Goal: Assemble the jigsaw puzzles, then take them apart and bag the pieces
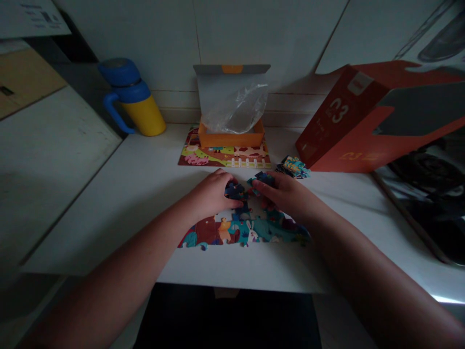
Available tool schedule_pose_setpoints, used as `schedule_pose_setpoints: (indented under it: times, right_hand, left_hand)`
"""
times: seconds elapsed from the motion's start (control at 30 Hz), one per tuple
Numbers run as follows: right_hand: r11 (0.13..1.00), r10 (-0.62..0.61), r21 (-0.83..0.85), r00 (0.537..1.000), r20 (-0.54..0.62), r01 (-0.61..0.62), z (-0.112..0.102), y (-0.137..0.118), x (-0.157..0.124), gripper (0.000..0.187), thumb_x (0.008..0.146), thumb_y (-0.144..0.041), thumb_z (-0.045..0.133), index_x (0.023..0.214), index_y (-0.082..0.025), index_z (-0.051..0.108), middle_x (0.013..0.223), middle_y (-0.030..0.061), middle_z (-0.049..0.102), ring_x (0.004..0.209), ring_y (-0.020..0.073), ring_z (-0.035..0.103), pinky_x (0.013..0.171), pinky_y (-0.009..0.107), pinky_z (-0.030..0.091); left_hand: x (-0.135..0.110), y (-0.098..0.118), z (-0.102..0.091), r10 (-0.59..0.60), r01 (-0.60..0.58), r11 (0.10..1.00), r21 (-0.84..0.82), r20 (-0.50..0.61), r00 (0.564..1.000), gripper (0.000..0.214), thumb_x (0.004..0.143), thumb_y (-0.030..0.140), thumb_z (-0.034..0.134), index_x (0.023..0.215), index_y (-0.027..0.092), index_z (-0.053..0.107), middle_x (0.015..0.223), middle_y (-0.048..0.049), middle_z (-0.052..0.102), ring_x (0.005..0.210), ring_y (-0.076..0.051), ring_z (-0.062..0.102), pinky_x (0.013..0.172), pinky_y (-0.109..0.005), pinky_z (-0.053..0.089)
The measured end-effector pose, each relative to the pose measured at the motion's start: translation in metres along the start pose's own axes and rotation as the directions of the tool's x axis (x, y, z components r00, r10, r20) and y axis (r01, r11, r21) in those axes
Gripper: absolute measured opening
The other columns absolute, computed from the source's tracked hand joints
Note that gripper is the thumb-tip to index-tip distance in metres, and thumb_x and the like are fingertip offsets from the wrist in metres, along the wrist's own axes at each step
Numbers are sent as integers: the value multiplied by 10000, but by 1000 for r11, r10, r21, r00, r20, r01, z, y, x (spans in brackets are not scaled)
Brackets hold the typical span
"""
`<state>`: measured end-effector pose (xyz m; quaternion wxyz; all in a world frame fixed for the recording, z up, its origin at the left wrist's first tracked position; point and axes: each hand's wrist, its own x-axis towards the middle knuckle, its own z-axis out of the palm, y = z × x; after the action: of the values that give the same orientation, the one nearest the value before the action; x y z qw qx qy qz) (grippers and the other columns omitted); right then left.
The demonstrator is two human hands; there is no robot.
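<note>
My left hand (219,195) is closed round several dark blue jigsaw puzzle pieces (235,191), thumb toward me. Close beside it on the right, my right hand (278,190) pinches more blue and teal puzzle pieces (264,179). Both hands are just above a partly joined jigsaw puzzle (261,230) lying flat on the white table. A white rabbit, an orange fox-like animal and teal plants show along its near rows. My hands and wrists hide parts of its far and side edges. A loose heap of puzzle pieces (293,166) lies beyond my right hand.
Behind stands an open orange box (231,140) with clear plastic in it, on a farm picture sheet (214,157). A blue and yellow flask (141,109) stands at the back left. A large red box (348,123) leans at the right, near a black stove (428,189).
</note>
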<state>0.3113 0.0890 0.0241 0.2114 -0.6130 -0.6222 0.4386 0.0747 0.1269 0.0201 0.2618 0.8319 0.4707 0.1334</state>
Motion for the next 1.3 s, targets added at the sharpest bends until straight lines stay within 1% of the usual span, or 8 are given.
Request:
schedule_pose_setpoints:
  times: [0.2,0.33,0.53,0.7,0.83,1.07,1.2,1.3]
  right_hand:
    - [1000,-16,-9,999,-32,15,0,-5,-2,430,1004,-678,574,970,-249,580,694,6,704,579,197,667,472,291,459]
    - [1000,-10,-29,999,-49,9,-1,-5,-3,424,1003,-666,575,974,-244,583,696,16,704,580,202,667,464,291,444]
    - [999,-50,0,998,-37,50,-1,-5,-4,462,996,-703,577,958,-242,582,678,6,674,565,185,623,468,288,425]
    - [988,-153,1,988,3,153,-4,-7,-8,494,999,-731,565,963,-239,600,686,-17,634,563,153,541,486,281,369]
    - [960,-279,0,955,103,280,-5,-10,-11,448,1008,-676,590,955,-234,637,803,-2,643,705,166,562,597,284,418]
    - [954,-254,-115,950,183,278,-2,-15,-13,359,985,-579,656,1028,-225,701,820,-2,670,693,167,537,623,297,403]
    - [925,-286,-210,945,160,315,4,-11,-11,294,971,-525,704,1038,-239,729,871,8,705,742,185,596,677,313,430]
    - [885,-361,-264,923,134,385,10,-7,-9,279,962,-480,734,1092,-233,745,1075,68,733,884,226,659,788,348,497]
  left_hand:
    - [2,2,2,-80,80,992,-100,-5,997,555,707,315,969,1128,194,627,1106,-52,685,992,-265,656,828,-355,486]
    - [-2,0,5,-51,50,985,-163,-1,999,519,759,282,927,1133,222,572,1010,-7,679,892,-227,637,735,-327,431]
    - [-2,-9,5,-39,31,958,-285,-24,999,440,800,290,889,1103,231,575,969,3,679,860,-208,622,734,-324,445]
    - [0,-16,3,-34,30,869,-495,1,999,332,851,286,806,1125,215,632,981,-16,699,888,-209,647,823,-348,520]
    - [-2,-18,1,-30,35,814,-580,18,999,257,875,360,801,1058,211,699,996,-37,735,915,-227,679,872,-384,562]
    - [-9,-8,-3,-169,99,605,-790,-6,986,451,843,362,874,1217,201,680,1217,-95,781,1117,-252,733,1074,-449,546]
    - [-10,-2,-6,-194,87,596,-798,-37,980,442,825,355,891,1171,173,684,1175,-103,782,1070,-248,736,1042,-443,559]
    - [-10,0,-8,-213,105,575,-812,-24,977,488,831,385,891,1211,168,675,1160,-110,780,1022,-248,734,969,-436,584]
